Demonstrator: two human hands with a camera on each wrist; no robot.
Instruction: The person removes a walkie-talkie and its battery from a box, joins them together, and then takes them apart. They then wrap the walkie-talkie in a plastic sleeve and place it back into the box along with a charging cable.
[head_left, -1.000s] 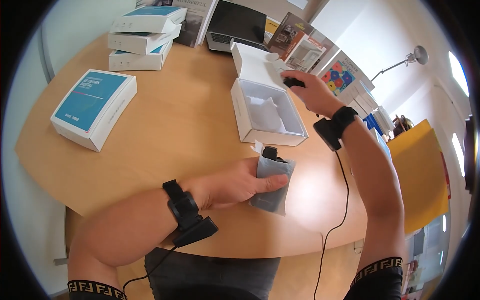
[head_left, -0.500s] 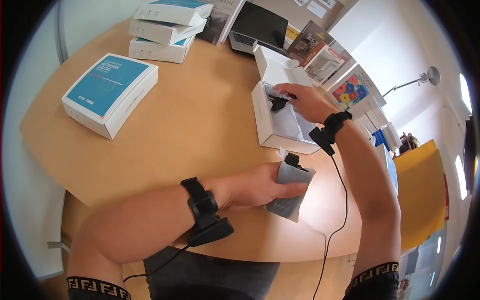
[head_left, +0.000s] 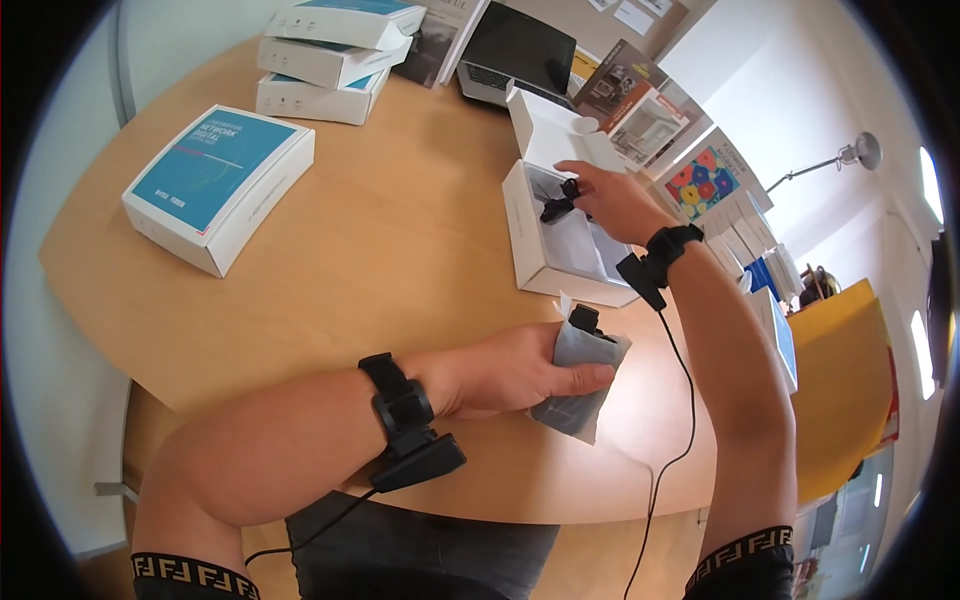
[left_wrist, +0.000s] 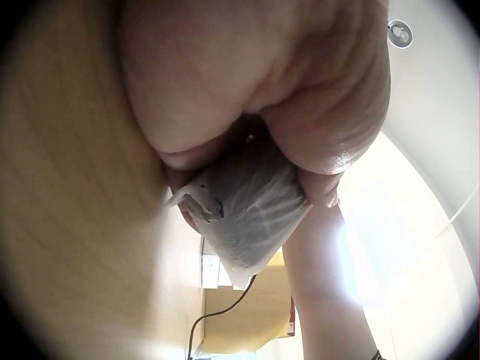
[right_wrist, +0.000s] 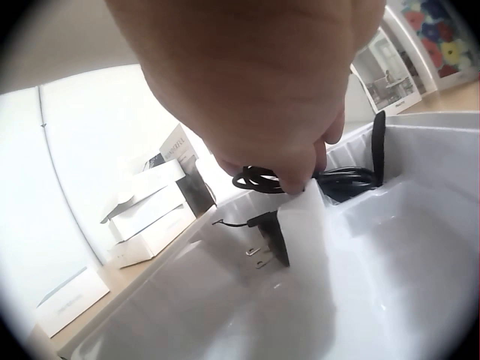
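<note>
My left hand (head_left: 510, 368) grips a frosted grey plastic sleeve (head_left: 568, 412), thumb across its front. A black device (head_left: 584, 319) sticks out of the sleeve's top. In the left wrist view the sleeve (left_wrist: 251, 210) hangs between fingers and thumb. Over the open white box (head_left: 560, 275), my right hand (head_left: 625, 207) pinches a coiled black cable (right_wrist: 349, 182). A black plug (right_wrist: 274, 238) with two metal prongs is down inside the box's moulded white tray (right_wrist: 420, 225), beside its raised divider. The palm hides part of the coil in the right wrist view.
A blue-and-white box (head_left: 215, 185) lies at the left, with several similar boxes (head_left: 325, 98) stacked behind it. At the back stand a laptop (head_left: 515, 55) and upright books (head_left: 640, 110). A yellow panel (head_left: 845, 390) is at the right. Camera cables trail from both wrists.
My right hand has moved from beside the raised lid to over the tray, lowering the black plug and cable into the box. The left hand keeps its grip on the sleeve. The view has shifted.
</note>
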